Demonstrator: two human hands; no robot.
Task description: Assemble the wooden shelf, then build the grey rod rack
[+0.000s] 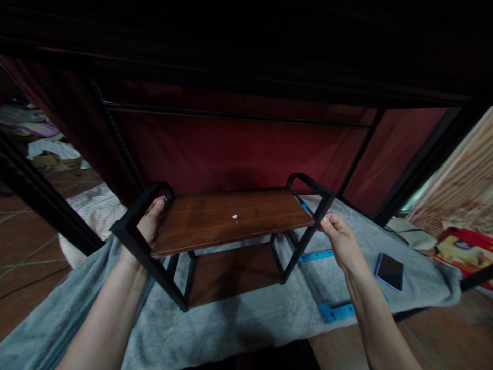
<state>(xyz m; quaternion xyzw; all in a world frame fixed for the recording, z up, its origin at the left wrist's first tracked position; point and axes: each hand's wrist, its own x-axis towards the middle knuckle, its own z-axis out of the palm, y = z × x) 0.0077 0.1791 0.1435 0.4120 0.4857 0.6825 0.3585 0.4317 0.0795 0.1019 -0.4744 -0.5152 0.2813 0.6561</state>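
A small two-tier shelf stands on a grey cloth (269, 321), with a brown wood-grain upper board (215, 218), a lower board (234, 275) and black metal side frames. A small white mark shows on the upper board. My left hand (152, 221) reaches through the left side frame (133, 246) and is closed at that end of the shelf; the frame hides part of it. At the opposite end, my right hand (339, 234) pinches the shelf by the right side frame (306, 244), close to the board's front corner. Its fingertips are partly hidden.
Blue flat pieces (339, 312) lie on the cloth right of the shelf. Beyond my right forearm rests a phone (390, 271). A red package (462, 249) is at the far right. Dark red fabric (239, 149) hangs behind, and black bars (246, 117) frame the space.
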